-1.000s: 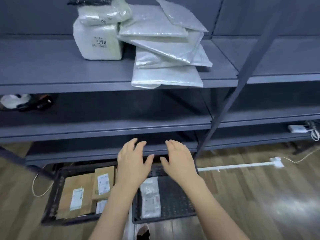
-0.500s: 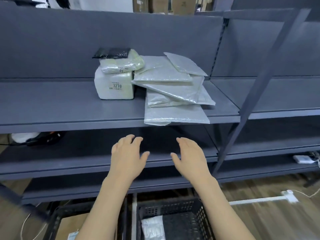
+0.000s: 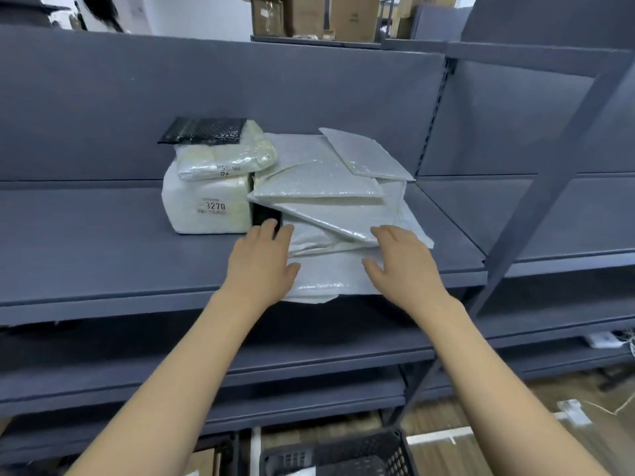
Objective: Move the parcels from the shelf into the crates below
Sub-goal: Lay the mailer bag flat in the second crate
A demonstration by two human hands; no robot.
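Note:
A pile of several silver bubble mailers (image 3: 330, 201) lies on the grey shelf (image 3: 103, 255), the lowest mailer (image 3: 326, 276) overhanging the front edge. To its left stands a white block parcel marked 3270 (image 3: 206, 207) with a smaller white bag (image 3: 223, 159) and a black mailer (image 3: 202, 130) on top. My left hand (image 3: 263, 266) lies with straight fingers on the left edge of the pile. My right hand (image 3: 402, 259) hovers with spread fingers over the pile's right side, holding nothing. The rim of a black crate (image 3: 343, 448) shows at the bottom.
A slanted grey upright (image 3: 536, 214) crosses the right side in front of the shelves. Lower empty shelves (image 3: 309, 359) run beneath. A second crate holding a brown box (image 3: 206, 462) sits bottom left. Cardboard boxes (image 3: 309, 15) stand beyond the shelf back.
Both hands have risen from above the crates to the shelf and reached the mailer pile. The view has tilted upward, so the crates have slid almost out of sight.

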